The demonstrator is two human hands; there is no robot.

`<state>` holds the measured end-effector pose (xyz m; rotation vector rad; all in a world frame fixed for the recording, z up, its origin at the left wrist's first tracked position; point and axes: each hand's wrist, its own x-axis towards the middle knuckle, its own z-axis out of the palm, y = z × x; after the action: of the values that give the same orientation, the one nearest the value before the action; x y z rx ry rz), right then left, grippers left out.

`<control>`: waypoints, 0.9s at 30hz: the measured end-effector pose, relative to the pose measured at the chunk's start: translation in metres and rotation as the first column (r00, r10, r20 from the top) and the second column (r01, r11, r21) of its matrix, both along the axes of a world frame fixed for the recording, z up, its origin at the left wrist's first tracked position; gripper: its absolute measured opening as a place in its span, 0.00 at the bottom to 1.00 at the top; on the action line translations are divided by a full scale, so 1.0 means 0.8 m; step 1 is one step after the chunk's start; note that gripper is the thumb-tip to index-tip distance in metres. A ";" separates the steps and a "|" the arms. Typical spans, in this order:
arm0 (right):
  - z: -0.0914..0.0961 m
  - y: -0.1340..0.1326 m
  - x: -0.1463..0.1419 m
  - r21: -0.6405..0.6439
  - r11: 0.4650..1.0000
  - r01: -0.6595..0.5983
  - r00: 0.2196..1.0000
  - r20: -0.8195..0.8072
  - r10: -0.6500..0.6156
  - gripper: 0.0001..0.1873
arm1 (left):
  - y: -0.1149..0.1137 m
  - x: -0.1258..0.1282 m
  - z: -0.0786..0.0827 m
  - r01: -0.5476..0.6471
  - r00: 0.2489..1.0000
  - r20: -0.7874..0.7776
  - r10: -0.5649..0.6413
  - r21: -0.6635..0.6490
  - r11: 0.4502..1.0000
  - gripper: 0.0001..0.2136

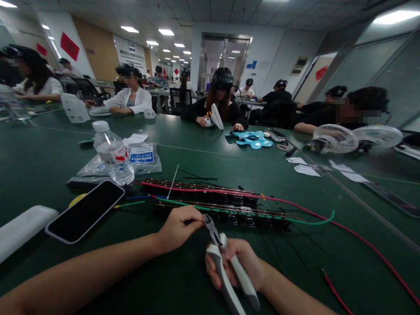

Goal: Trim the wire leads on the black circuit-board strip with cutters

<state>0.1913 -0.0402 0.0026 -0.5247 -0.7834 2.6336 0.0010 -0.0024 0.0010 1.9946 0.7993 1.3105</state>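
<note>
My right hand is wrapped around the grey-and-white handles of a pair of diagonal cutters, whose jaws point up and away from me. Finger and thumb of my left hand are pinched together right at the cutter's tips. Whatever lies between those fingers is too small to make out. Just beyond both hands, two long black terminal-like strips lie side by side. A red wire and a green wire run along them, and a thin white cable tie sticks up at their left part.
To the left are a phone, a white bar-shaped object, a water bottle and plastic bags. A short red wire lies at right. Blue fan blades and fan heads sit farther off, near seated people.
</note>
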 end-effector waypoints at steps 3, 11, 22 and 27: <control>-0.001 -0.001 0.000 -0.001 1.000 0.006 1.000 0.012 -0.006 0.18 | 0.000 0.000 -0.001 0.012 1.000 0.010 -0.012 0.004 1.000 0.04; -0.001 -0.003 -0.003 0.035 0.999 0.035 0.999 0.000 -0.035 0.16 | 0.000 0.000 -0.002 0.020 1.000 0.005 -0.020 0.017 1.000 0.04; -0.006 0.005 -0.005 0.088 0.996 -0.017 0.997 -0.070 0.024 0.17 | -0.004 0.000 0.000 -0.035 0.999 -0.025 0.036 0.043 0.998 0.04; -0.008 0.008 -0.003 0.111 0.993 -0.033 0.997 -0.059 0.040 0.22 | -0.001 -0.001 -0.003 -0.026 0.999 -0.018 0.027 0.052 0.998 0.04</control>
<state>0.1885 -0.0338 -0.0040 -0.4011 -0.9208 2.6076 0.0004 -0.0036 -0.0015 2.0457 0.8102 1.3421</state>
